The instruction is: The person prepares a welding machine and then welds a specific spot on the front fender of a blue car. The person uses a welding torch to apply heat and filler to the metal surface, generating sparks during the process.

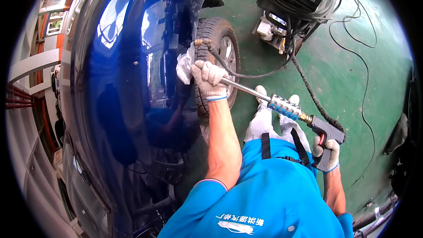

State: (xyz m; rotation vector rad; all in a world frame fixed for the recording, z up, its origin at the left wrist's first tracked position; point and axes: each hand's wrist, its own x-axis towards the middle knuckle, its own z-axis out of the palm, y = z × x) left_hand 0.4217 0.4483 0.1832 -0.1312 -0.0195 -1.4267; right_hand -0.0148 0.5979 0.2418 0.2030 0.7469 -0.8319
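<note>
My left hand, fingers curled snug round the front rod of the pistol-grip tool, likely steadies it beside the blue car; right hand, fingers wrapped round the grip, probably supports the rear. Tool slants across me.

A long pistol-shaped tool is slanting from the middle of the head view toward the lower right. Its dark grey handle is showing a red trigger. A brass-coloured fitting is sitting between handle and ribbed silver-and-blue sleeve; a shiny rod is running up-left, its far end hidden. A thick black cable is curving into the handle's rear.
</note>
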